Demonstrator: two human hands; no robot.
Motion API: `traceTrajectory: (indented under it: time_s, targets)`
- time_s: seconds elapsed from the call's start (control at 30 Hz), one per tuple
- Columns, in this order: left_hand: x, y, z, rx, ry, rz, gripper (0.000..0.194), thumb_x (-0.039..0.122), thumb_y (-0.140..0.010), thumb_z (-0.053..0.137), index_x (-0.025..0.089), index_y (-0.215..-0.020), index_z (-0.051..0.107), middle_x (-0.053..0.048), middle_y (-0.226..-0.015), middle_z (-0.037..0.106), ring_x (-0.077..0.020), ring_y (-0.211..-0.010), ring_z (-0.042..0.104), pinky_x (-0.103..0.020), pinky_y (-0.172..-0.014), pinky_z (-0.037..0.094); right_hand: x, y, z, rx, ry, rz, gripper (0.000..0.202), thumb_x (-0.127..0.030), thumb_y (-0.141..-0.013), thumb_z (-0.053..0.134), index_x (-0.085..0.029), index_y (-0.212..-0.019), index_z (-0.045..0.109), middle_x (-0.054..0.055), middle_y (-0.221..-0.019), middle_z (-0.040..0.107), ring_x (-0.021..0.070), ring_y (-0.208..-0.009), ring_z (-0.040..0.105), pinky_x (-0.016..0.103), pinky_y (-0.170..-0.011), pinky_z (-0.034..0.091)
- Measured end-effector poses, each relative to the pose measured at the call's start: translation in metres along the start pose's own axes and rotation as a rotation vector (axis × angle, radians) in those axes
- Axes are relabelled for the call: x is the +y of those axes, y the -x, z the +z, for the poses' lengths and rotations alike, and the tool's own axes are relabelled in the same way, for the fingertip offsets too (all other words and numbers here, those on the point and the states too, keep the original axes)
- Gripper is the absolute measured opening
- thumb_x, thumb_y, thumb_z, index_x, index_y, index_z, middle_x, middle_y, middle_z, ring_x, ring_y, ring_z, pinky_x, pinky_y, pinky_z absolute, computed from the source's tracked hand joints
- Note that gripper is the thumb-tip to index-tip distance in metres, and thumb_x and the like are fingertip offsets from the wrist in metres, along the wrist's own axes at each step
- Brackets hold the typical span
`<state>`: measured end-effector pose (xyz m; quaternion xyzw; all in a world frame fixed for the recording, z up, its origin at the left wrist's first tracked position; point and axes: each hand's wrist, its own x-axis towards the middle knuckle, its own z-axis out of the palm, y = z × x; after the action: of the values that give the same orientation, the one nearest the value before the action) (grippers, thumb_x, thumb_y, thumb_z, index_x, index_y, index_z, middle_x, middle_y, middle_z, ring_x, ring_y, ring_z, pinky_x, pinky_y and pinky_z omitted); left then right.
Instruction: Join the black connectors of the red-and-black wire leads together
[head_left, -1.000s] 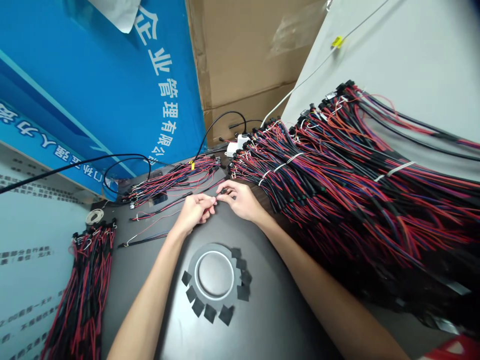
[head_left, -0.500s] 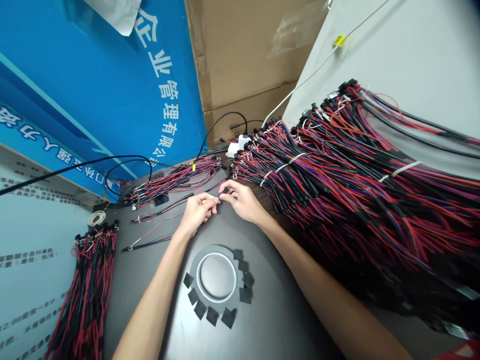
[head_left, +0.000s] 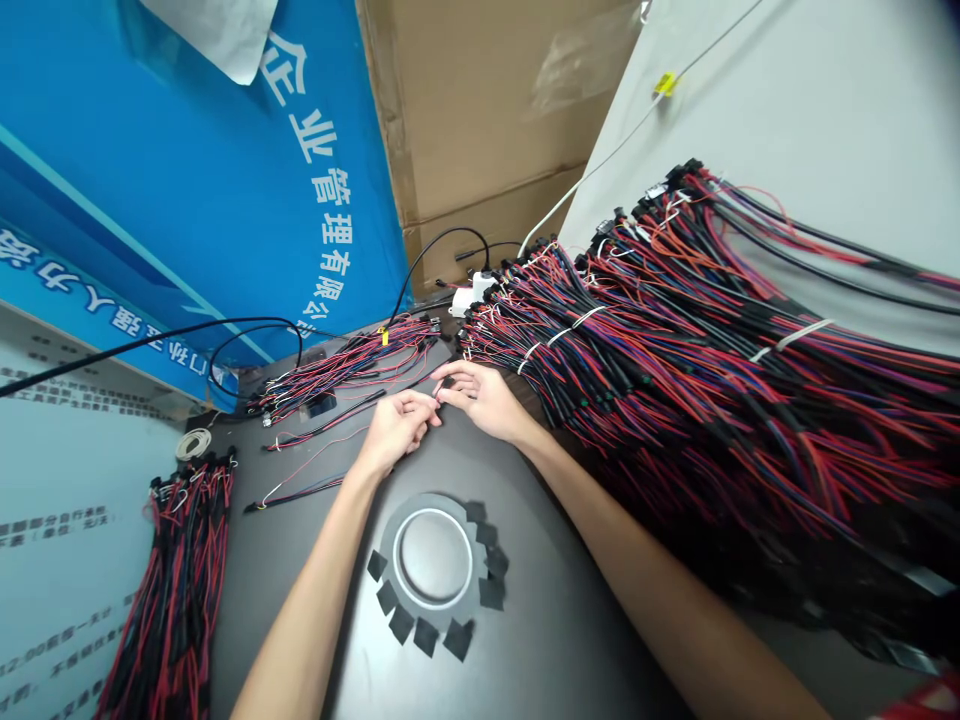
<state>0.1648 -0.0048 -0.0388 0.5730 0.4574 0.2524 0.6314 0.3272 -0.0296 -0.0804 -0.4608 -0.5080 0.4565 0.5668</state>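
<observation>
Near the middle of the grey table (head_left: 525,610), my left hand (head_left: 402,428) and my right hand (head_left: 480,398) meet at their fingertips. My right hand pinches a small dark piece, perhaps a wire end or connector. The fingers of my left hand are closed on something too small to make out, right beside it. Below my hands lies a round grey ring (head_left: 433,602) with several black tape squares stuck around its edge. To the left of my left hand rest a thin wire harness (head_left: 300,492) and another short harness (head_left: 319,430).
A large stack of bundled red, blue and black cables (head_left: 675,350) fills the right side. A loose wire pile (head_left: 345,365) lies at the back, another bundle (head_left: 169,590) at the left edge. Blue board (head_left: 187,170) and cardboard (head_left: 495,110) stand behind.
The view has shifted slightly. My hands remain together, with small changes in the fingers; my right fingertips sit a little closer over the left ones.
</observation>
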Motion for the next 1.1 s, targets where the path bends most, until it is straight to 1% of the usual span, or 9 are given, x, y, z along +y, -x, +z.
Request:
traceTrajectory:
  time_s: [0.27, 0.37, 0.43, 0.6, 0.73, 0.83, 0.93, 1.03, 1.1]
  targets:
    - [-0.006, -0.002, 0.000, 0.054, -0.053, 0.093, 0.038, 0.047, -0.062, 0.078, 0.013, -0.074, 0.064, -0.005, -0.064, 0.068, -0.0071, -0.041, 0.048, -0.019, -0.034, 0.036, 0.001, -0.001, 0.001, 0.014, 0.022, 0.004, 0.033, -0.034, -0.073, 0.072, -0.015, -0.099, 0.065, 0.005, -0.090, 0.068, 0.0081, -0.063, 0.058, 0.023, -0.063, 0.049]
    - [-0.005, -0.003, 0.001, 0.071, -0.081, 0.086, 0.040, 0.048, -0.062, 0.078, 0.012, -0.074, 0.065, -0.007, -0.065, 0.069, -0.0095, -0.043, 0.052, -0.021, -0.036, 0.039, 0.003, -0.001, 0.001, 0.030, 0.022, 0.005, 0.032, -0.034, -0.072, 0.072, -0.015, -0.096, 0.066, 0.004, -0.085, 0.068, 0.0088, -0.063, 0.058, 0.023, -0.063, 0.050]
    - [-0.003, -0.002, 0.002, 0.086, -0.100, 0.078, 0.036, 0.045, -0.063, 0.077, 0.012, -0.071, 0.065, -0.006, -0.063, 0.068, -0.0088, -0.042, 0.050, -0.021, -0.037, 0.036, 0.004, -0.001, 0.000, 0.041, 0.012, 0.008, 0.031, -0.034, -0.071, 0.073, -0.015, -0.095, 0.066, 0.004, -0.082, 0.068, 0.0093, -0.063, 0.059, 0.024, -0.064, 0.051]
    - [0.004, 0.001, 0.006, 0.090, -0.046, 0.043, 0.024, 0.035, -0.063, 0.072, 0.014, -0.061, 0.062, -0.001, -0.052, 0.060, -0.0040, -0.039, 0.034, -0.020, -0.039, 0.021, 0.004, -0.002, 0.001, 0.068, -0.025, 0.022, 0.030, -0.031, -0.067, 0.074, -0.015, -0.091, 0.066, 0.004, -0.079, 0.068, 0.0109, -0.064, 0.062, 0.024, -0.063, 0.052]
    - [0.007, 0.002, 0.003, 0.062, 0.020, -0.021, 0.023, 0.033, -0.060, 0.072, 0.014, -0.058, 0.061, -0.001, -0.050, 0.058, -0.0033, -0.038, 0.029, -0.021, -0.040, 0.015, 0.004, -0.001, 0.005, 0.082, -0.011, 0.008, 0.026, -0.028, -0.067, 0.072, -0.016, -0.090, 0.067, 0.004, -0.081, 0.068, 0.0113, -0.066, 0.063, 0.024, -0.063, 0.052]
    - [0.009, 0.003, 0.001, 0.056, 0.019, -0.032, 0.024, 0.033, -0.059, 0.073, 0.013, -0.055, 0.061, -0.001, -0.049, 0.056, -0.0028, -0.038, 0.028, -0.021, -0.041, 0.012, 0.003, -0.001, 0.008, 0.102, -0.008, -0.010, 0.023, -0.027, -0.068, 0.071, -0.016, -0.089, 0.067, 0.003, -0.082, 0.069, 0.0110, -0.066, 0.062, 0.023, -0.061, 0.051]
    - [0.010, 0.003, 0.001, 0.046, 0.024, -0.050, 0.024, 0.033, -0.059, 0.074, 0.012, -0.055, 0.062, 0.000, -0.048, 0.055, -0.0024, -0.038, 0.026, -0.022, -0.042, 0.011, 0.001, 0.000, 0.009, 0.110, -0.016, -0.011, 0.022, -0.026, -0.069, 0.070, -0.016, -0.088, 0.067, 0.004, -0.084, 0.070, 0.0114, -0.068, 0.064, 0.023, -0.064, 0.052]
    - [0.011, 0.003, 0.002, 0.030, 0.063, -0.048, 0.023, 0.032, -0.059, 0.074, 0.013, -0.058, 0.063, -0.001, -0.050, 0.057, -0.0024, -0.038, 0.027, -0.022, -0.041, 0.011, -0.002, 0.000, 0.009, 0.092, -0.043, 0.003, 0.025, -0.026, -0.069, 0.070, -0.016, -0.092, 0.067, 0.004, -0.085, 0.070, 0.0127, -0.070, 0.066, 0.026, -0.069, 0.055]
    - [0.011, 0.003, 0.002, 0.052, 0.081, -0.026, 0.023, 0.033, -0.059, 0.075, 0.013, -0.061, 0.064, -0.001, -0.052, 0.060, -0.0027, -0.038, 0.028, -0.021, -0.040, 0.013, -0.003, 0.000, 0.009, 0.074, -0.068, 0.013, 0.028, -0.027, -0.070, 0.069, -0.016, -0.095, 0.066, 0.004, -0.082, 0.070, 0.0142, -0.072, 0.068, 0.028, -0.072, 0.056]
